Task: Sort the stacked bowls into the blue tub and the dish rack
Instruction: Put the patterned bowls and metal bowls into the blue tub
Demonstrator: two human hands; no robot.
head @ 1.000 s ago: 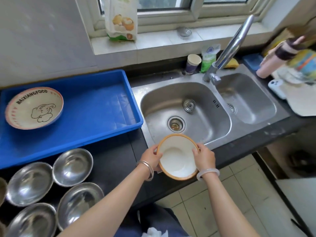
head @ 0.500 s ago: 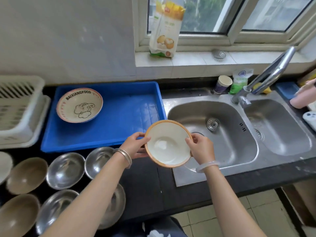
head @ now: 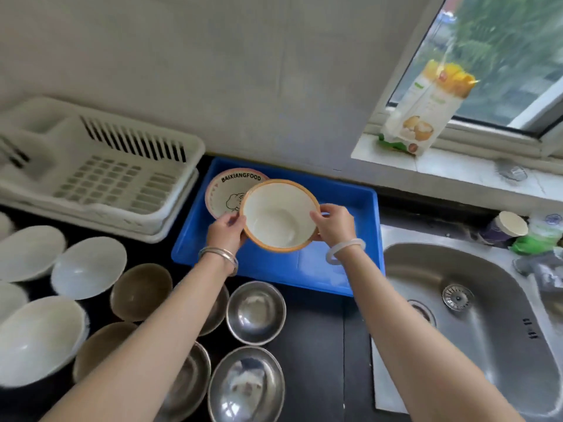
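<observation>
I see the left hand [head: 227, 231] and right hand [head: 333, 223] curled on opposite rims of the orange-rimmed bowl [head: 278, 216], holding it over the blue tub [head: 344, 196]. It partly hides a printed bowl [head: 225, 185] lying in the tub, lettered BAIXIANGFOOD above a cartoon. The white dish rack [head: 100, 172] stands just left of the tub. Steel bowls [head: 256, 312] and white bowls [head: 88, 266] crowd the counter under the arms. The sink [head: 487, 330] lies to the right. I cannot read the sill bag [head: 426, 117].

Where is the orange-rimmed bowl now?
Centre of the head view: left hand and right hand hold the orange-rimmed bowl above the blue tub, partly hiding the printed bowl.
</observation>
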